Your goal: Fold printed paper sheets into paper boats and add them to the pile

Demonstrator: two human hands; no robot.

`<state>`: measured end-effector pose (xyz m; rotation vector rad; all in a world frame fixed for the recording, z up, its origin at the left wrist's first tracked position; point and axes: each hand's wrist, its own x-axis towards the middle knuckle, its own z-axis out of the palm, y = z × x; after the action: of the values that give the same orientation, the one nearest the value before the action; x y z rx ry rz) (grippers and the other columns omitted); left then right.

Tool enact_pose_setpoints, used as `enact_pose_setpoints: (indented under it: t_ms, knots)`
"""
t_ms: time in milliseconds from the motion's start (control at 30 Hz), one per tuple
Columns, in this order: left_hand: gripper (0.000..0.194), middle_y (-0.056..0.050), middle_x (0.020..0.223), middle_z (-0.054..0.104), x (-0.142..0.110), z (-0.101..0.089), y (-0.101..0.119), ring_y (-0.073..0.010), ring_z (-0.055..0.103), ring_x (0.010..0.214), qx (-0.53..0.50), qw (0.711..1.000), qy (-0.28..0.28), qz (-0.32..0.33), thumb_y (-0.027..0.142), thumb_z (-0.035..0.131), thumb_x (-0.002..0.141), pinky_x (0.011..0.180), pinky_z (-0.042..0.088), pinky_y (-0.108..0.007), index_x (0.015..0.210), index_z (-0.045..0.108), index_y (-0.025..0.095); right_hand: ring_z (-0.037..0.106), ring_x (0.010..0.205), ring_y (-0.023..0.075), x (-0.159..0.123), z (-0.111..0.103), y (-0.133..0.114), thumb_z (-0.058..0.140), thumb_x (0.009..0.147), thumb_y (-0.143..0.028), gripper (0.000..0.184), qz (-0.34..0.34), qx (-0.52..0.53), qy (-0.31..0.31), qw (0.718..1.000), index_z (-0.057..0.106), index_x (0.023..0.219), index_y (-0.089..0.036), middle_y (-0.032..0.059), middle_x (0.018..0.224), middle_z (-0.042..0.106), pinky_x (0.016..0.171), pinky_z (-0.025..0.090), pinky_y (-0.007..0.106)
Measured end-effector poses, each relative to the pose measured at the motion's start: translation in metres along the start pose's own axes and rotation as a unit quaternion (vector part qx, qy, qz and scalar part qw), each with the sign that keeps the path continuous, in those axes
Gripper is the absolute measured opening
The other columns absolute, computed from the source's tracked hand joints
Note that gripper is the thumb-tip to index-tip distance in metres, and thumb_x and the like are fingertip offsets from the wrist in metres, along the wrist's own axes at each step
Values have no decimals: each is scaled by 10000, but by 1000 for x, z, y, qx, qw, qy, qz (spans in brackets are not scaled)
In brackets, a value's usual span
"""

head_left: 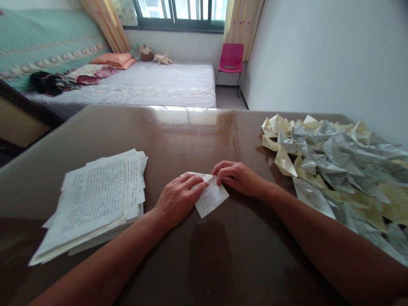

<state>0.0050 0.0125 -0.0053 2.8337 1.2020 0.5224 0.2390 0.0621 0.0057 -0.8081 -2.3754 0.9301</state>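
Observation:
A small folded sheet of printed paper [212, 199] lies on the glossy brown table [197, 136] in front of me. My left hand [178, 197] rests on its left part, fingers bent and pressing it flat. My right hand [237, 177] pinches the sheet's upper right edge with curled fingers. Part of the paper is hidden under both hands.
A stack of printed pages [95, 199] lies to the left. A large heap of folded paper shapes [338, 165] covers the table's right side by the white wall. Beyond the table are a bed [143, 83] and a pink chair [231, 57].

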Motion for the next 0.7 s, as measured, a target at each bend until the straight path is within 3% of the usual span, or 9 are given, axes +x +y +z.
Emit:
enact_pose_setpoints:
  t_ms: [200,333,500,600,700]
  knots:
    - [331,-60,1263,602,3,5,-7,-251,474,1217,41,997,27,-59,221,444,942,994,434,-428,1257,544,219,625,823,126,1,-1,-2,474,888,-137,194,68,11,34,997,659,927,-182,16,905,693,780,463,245]
    - [335,-47,1182,647,2,5,-9,-214,548,1097,43,997,5,-71,227,440,947,895,496,-361,1270,530,222,608,720,118,1,-2,-1,491,904,-223,158,125,-38,68,989,631,959,-176,16,845,690,680,435,227]
    - [251,-28,1134,668,0,3,-12,-213,571,1012,80,994,0,-71,196,498,913,751,517,-318,1134,607,245,581,618,129,-2,12,-13,616,829,-421,300,190,-102,27,976,558,1025,-202,-14,717,657,560,367,228]
    - [189,-43,1102,679,2,0,-10,-224,568,1012,84,993,22,-75,185,495,906,770,514,-338,1034,631,213,581,644,129,-3,18,-17,664,783,-299,343,183,-123,24,975,521,1086,-225,-24,745,648,579,372,227]
    - [149,-63,1146,660,4,-6,1,-259,528,1135,59,994,64,-69,187,484,897,912,473,-409,917,631,184,591,687,125,-1,13,-11,599,807,-195,240,168,-67,58,982,534,1038,-208,-7,781,641,631,424,233]
